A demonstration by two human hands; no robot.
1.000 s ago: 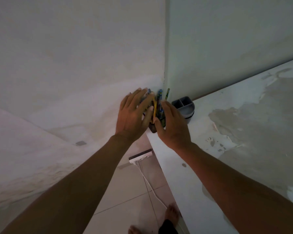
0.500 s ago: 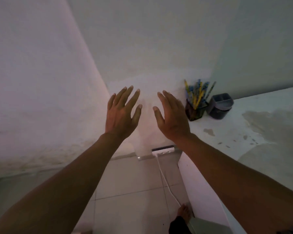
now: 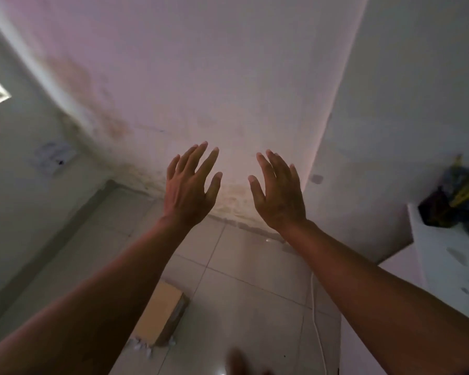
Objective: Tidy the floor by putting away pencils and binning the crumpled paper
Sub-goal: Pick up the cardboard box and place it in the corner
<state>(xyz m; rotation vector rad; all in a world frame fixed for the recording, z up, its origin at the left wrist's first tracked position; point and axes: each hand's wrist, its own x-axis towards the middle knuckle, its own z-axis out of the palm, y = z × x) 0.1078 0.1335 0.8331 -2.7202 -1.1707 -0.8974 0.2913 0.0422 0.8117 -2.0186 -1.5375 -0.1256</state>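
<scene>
My left hand [image 3: 191,185] and my right hand [image 3: 278,192] are held up in front of me, fingers spread, with nothing in either. They hang in the air over the tiled floor, facing a white wall. At the far right a dark holder [image 3: 436,212] full of yellow and blue pencils [image 3: 467,185] stands on a white counter [image 3: 450,261], blurred and well to the right of my right hand. Small white crumpled paper bits [image 3: 142,347] lie on the floor by a box.
A tan cardboard box [image 3: 161,313] lies on the tiled floor [image 3: 244,266] below my left forearm. A white cable [image 3: 316,320] runs down the floor beside the counter. A wall socket plate [image 3: 55,156] is at the left. A blurred foot [image 3: 237,361] shows at the bottom.
My hands left the pencil holder and now hang spread and empty. The view has swung left, so the holder slid to the right edge and the box came into sight.
</scene>
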